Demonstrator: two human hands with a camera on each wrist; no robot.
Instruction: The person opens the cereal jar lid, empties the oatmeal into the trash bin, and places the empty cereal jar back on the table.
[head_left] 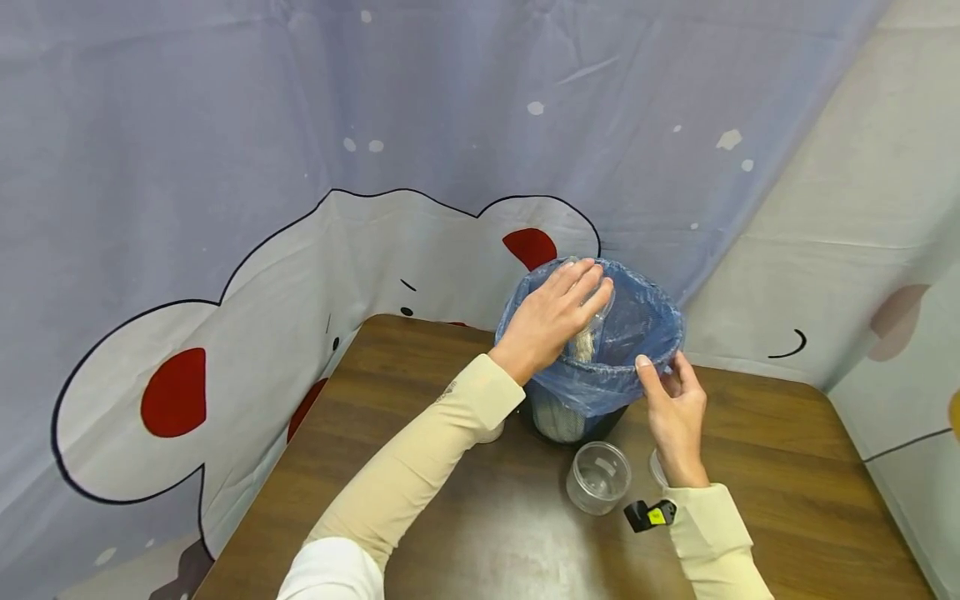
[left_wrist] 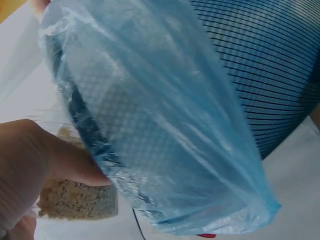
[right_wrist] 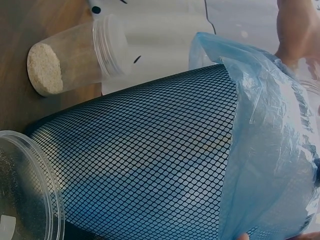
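Observation:
A black mesh wastebasket (right_wrist: 150,145) stands on the table, lined with a thin blue plastic bag (head_left: 637,321) folded over its rim. My left hand (head_left: 551,317) is over the bag's mouth, gripping a clear plastic jar (left_wrist: 80,202) with tan, crumbly contents. The jar is tilted, and its far end is partly hidden by the fingers in the head view. My right hand (head_left: 678,417) pinches the bag and rim on the right side, thumb inward and fingers outside.
An uncovered clear container (head_left: 597,477) stands in front of the wastebasket. A lidded clear jar (right_wrist: 75,57) with pale granules is at its left. Beside the right wrist shows the edge of a round clear item (head_left: 657,467). A patterned curtain (head_left: 420,125) hangs behind the table (head_left: 495,517).

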